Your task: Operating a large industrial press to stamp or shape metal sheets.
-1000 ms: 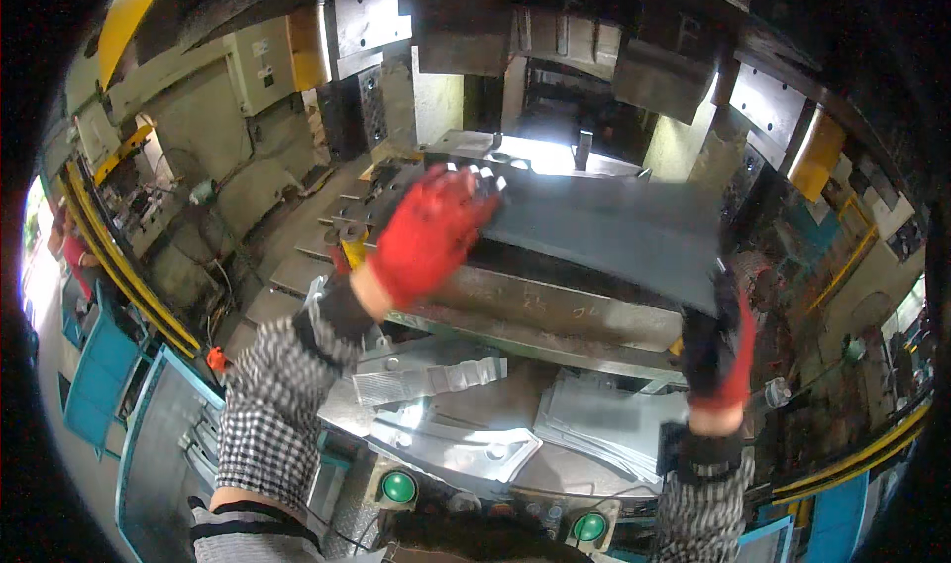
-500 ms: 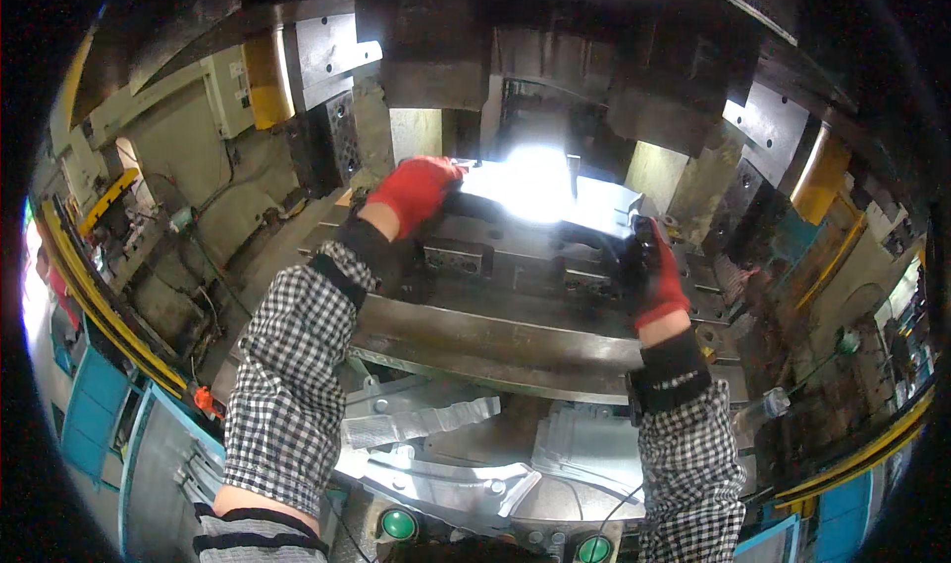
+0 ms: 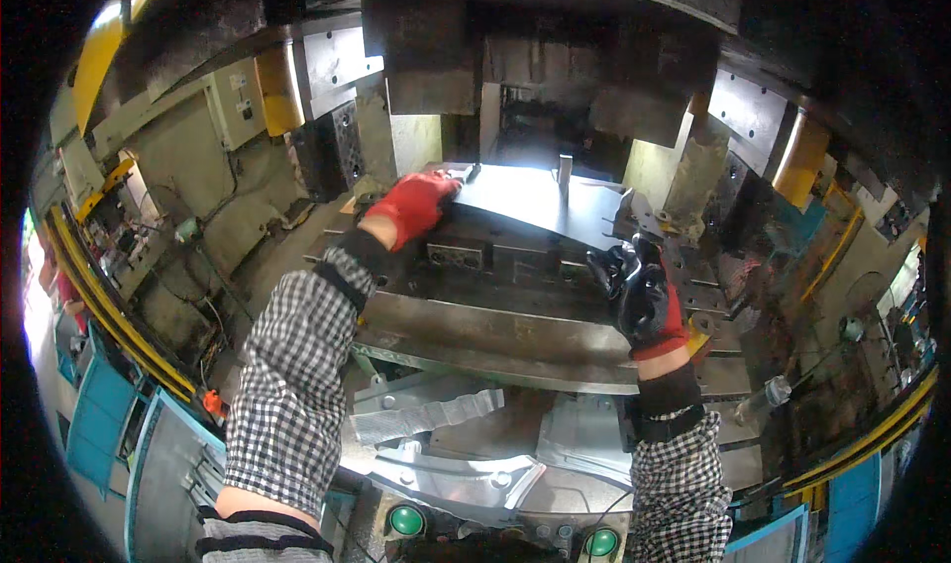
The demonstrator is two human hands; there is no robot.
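A flat, shiny metal sheet [image 3: 530, 197] lies on top of the dark lower die [image 3: 515, 256] in a press. My left hand [image 3: 411, 206], in a red glove, has its fingers closed at the sheet's left corner; the fingertips are partly hidden. By the sheet's right end is my right hand [image 3: 639, 291], in a red glove with a black coated palm. Its palm faces up, with the fingers apart and loosely bent, holding nothing. A small upright post [image 3: 565, 175] stands at the sheet's far edge.
The dark upper part of the press [image 3: 535, 58] hangs overhead. Formed metal pieces [image 3: 456, 479] lie on the near ledge, beside a silvery strip [image 3: 431, 416]. Green push buttons [image 3: 405, 520] sit at the front. Yellow-black rails [image 3: 129, 310] run along both sides.
My right hand has come off the sheet's right end, turned palm up and spread its fingers. My left hand stays at the left corner. The bright glare on the sheet has shrunk.
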